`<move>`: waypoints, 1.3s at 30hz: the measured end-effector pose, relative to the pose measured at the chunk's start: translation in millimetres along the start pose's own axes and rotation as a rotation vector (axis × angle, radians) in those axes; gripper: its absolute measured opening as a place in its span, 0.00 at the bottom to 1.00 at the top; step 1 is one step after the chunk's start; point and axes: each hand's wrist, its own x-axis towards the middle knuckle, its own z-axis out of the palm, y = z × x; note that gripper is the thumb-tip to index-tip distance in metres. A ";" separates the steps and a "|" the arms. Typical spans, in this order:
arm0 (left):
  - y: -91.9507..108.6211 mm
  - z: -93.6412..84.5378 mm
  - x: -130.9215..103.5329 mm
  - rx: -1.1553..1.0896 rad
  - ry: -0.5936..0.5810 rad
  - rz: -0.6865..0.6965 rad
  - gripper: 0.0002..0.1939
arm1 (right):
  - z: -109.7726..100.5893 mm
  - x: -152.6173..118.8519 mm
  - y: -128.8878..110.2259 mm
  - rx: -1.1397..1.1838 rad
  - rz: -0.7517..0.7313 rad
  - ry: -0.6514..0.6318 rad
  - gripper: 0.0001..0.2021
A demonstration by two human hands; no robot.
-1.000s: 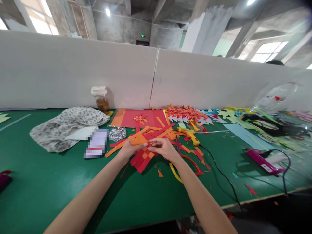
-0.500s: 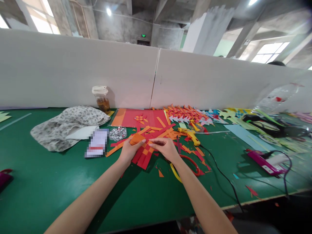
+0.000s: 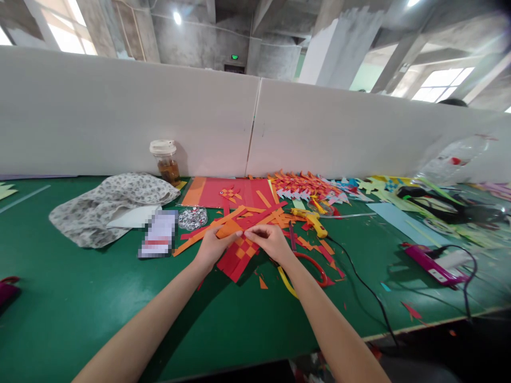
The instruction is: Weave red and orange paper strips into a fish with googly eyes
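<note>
A piece of woven red and orange paper strips (image 3: 238, 256) is held over the middle of the table. My left hand (image 3: 214, 246) pinches its left upper part, thumb on top, beside an orange flap. My right hand (image 3: 271, 240) closes thumb and forefinger on its upper right edge, and the two hands' fingertips nearly meet. Loose orange and red paper strips (image 3: 255, 215) lie just beyond the hands. Scissors with red and yellow handles (image 3: 315, 266) lie partly hidden under my right forearm.
A yellow glue gun (image 3: 315, 221) with a black cord lies right of the hands. Finished paper fish (image 3: 307, 186) are heaped behind it. On the left stand a lidded cup (image 3: 167, 165), a patterned cloth (image 3: 107, 207) and a bag of googly eyes (image 3: 192, 217). A purple power strip (image 3: 433, 266) lies right.
The woven paper has turned slightly, its lower red ends now closer together and more checks showing. My fingertips have shifted a little closer along its upper edge.
</note>
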 end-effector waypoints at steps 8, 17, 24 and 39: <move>2.7 -2.5 3.7 -0.084 0.075 0.058 0.16 | -2.0 3.9 0.5 0.095 0.015 0.077 0.13; 7.9 -2.6 4.9 -0.285 0.215 0.004 0.21 | -2.6 -1.4 -7.2 0.024 -0.066 0.085 0.19; 7.3 -3.2 5.7 -0.432 0.179 -0.060 0.20 | -2.3 -4.3 -9.9 0.010 -0.155 0.077 0.23; 7.4 -0.4 3.4 -0.452 0.168 -0.087 0.19 | -1.0 -3.3 -8.2 0.076 -0.096 0.037 0.18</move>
